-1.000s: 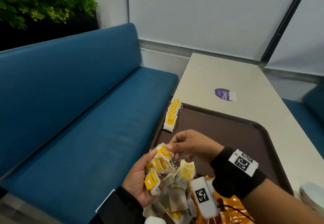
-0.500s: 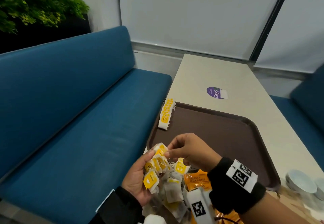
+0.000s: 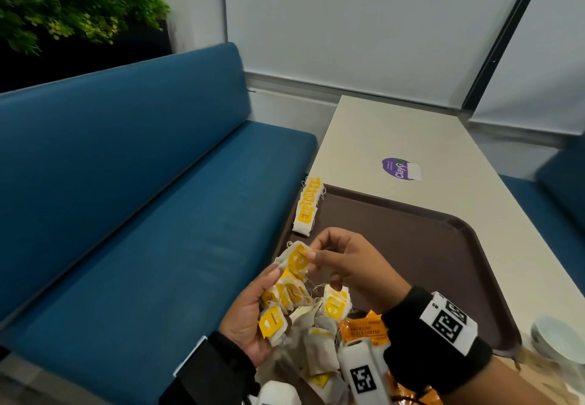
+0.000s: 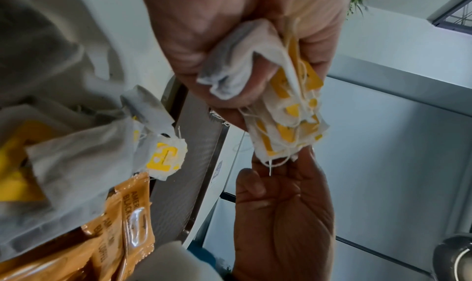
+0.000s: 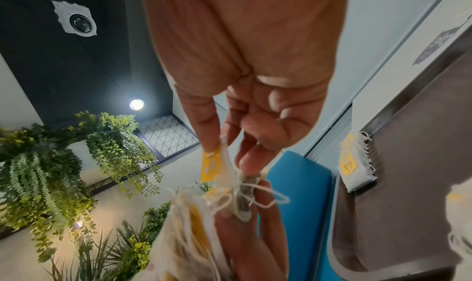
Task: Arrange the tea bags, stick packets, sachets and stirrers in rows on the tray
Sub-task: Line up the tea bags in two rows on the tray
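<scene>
My left hand (image 3: 250,316) grips a fanned stack of white tea bags with yellow tags (image 3: 285,293) over the tray's near left corner. My right hand (image 3: 345,265) pinches the top tea bag (image 3: 297,257) of that stack between thumb and forefinger; the same tea bag (image 5: 217,164) shows in the right wrist view. The held stack (image 4: 288,120) fills the left wrist view. A neat row of tea bags (image 3: 308,205) lies along the far left edge of the brown tray (image 3: 411,240). Loose tea bags (image 3: 319,341) and orange coffee sachets (image 3: 364,330) are heaped at the tray's near end.
The tray sits on a cream table (image 3: 395,132) bearing a purple sticker (image 3: 400,168). A blue bench (image 3: 126,214) runs along the left, a white bowl (image 3: 557,339) stands at the near right, and plants (image 3: 63,2) hang behind the bench.
The right hand has lifted the top tea bag slightly up from the stack. The head view has shifted, showing more of the sachets and the bowl.
</scene>
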